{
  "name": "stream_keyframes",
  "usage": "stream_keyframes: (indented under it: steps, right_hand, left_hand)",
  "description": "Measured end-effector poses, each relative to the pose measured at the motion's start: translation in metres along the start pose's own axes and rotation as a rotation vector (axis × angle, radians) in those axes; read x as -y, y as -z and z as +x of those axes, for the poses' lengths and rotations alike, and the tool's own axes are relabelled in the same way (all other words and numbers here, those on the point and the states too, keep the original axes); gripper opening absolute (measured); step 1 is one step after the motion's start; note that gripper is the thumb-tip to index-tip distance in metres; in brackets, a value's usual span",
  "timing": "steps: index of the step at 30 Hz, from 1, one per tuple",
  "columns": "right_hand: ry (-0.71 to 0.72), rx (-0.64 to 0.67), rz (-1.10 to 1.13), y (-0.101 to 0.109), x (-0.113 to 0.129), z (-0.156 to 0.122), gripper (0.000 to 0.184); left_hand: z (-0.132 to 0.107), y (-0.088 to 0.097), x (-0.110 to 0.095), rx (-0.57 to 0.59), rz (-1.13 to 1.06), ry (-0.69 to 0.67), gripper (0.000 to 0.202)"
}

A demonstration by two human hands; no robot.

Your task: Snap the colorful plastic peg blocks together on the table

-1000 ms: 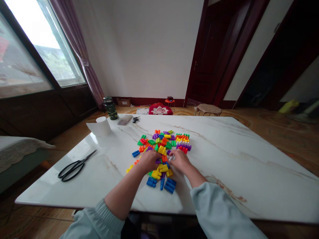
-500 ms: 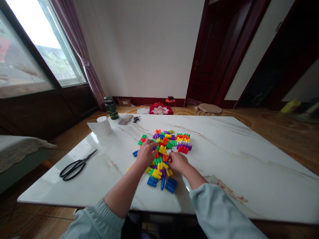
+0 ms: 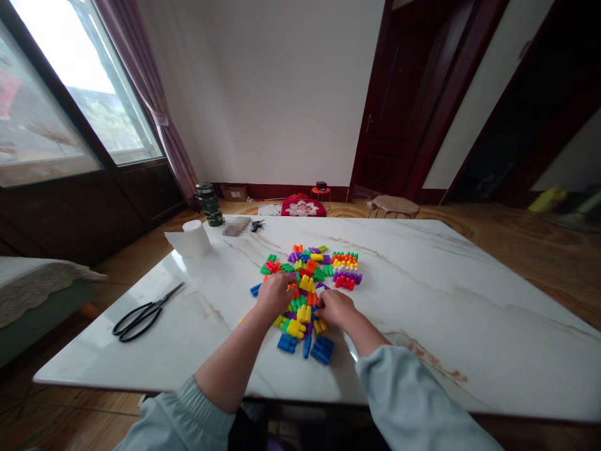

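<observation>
Shifted slightly toward the person since half a second ago, the left hand (image 3: 275, 293) lies left of a yellow block (image 3: 304, 313) and beyond it, half curled by an orange block (image 3: 293, 290); whether it grips is unclear. That yellow block, apparently turned since then, points its long axis away from the person. Just right of it, and nearer, the right hand (image 3: 335, 307) has fingers bent inward, any hold hidden; a white piece (image 3: 321, 290) shows beyond them.

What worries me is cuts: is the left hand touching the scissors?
Apart. The head view shows white tabletop between the scissors and the left hand.
</observation>
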State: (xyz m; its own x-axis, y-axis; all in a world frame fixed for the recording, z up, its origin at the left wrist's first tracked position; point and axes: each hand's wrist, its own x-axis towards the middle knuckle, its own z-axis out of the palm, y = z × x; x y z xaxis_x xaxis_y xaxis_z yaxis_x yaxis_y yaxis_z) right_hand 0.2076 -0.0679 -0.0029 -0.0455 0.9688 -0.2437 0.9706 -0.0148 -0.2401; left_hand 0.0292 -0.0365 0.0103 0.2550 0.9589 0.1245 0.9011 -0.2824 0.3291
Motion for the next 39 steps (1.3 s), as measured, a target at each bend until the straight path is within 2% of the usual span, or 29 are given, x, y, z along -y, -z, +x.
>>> stream_keyframes:
  steps: [16, 24, 28, 34, 39]
  right_hand:
    - [0.025, 0.04, -0.046, 0.01, 0.009, -0.009, 0.024]
    - [-0.024, -0.009, -0.064, 0.011, 0.003, -0.009, 0.018]
    - [0.008, 0.012, -0.066, 0.011, 0.001, -0.01, 0.032]
    - [-0.003, 0.01, -0.07, 0.007, 0.0, -0.008, 0.021]
    - [-0.014, -0.064, 0.046, 0.012, -0.008, -0.005, 0.016]
  left_hand:
    - [0.0, 0.003, -0.004, 0.053, -0.015, 0.014, 0.03]
    - [0.0, 0.0, -0.002, 0.038, -0.006, -0.007, 0.029]
    - [0.0, 0.0, -0.002, 0.037, -0.011, -0.01, 0.029]
    - [-0.001, 0.004, -0.006, 0.049, -0.012, -0.005, 0.026]
    - [0.0, 0.002, -0.004, 0.042, -0.054, -0.005, 0.023]
